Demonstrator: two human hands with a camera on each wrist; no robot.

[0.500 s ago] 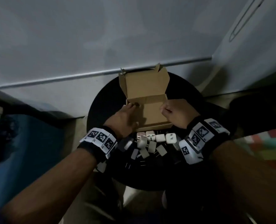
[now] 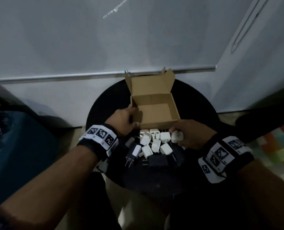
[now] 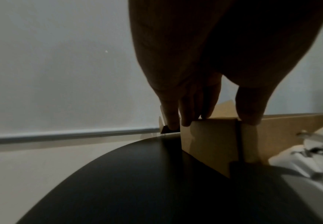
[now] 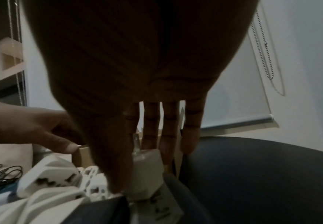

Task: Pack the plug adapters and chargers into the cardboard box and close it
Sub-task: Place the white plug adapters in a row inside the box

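The brown cardboard box (image 2: 156,113) stands open and empty on the round black table (image 2: 197,103), lid flap upright at the back. My left hand (image 2: 133,117) holds its left front corner; in the left wrist view the fingertips (image 3: 185,121) sit on the box (image 3: 210,141) wall's rim and the thumb presses the front face. My right hand (image 2: 176,135) pinches a white charger (image 2: 177,136) just in front of the box's right front corner. In the right wrist view that charger (image 4: 147,169) sits between thumb and fingers, prongs up. Several white adapters (image 2: 154,141) and black chargers (image 2: 157,161) lie in front of the box.
The table stands against a white wall with a roller blind behind it. A dark blue object (image 2: 21,146) lies at the left and a coloured mat (image 2: 280,146) at the right. Black cables (image 4: 1,177) lie left of the pile.
My right hand has come back from the box's right wall to the adapter row and taken hold of a white charger. My left hand has shifted to the box's left front corner.
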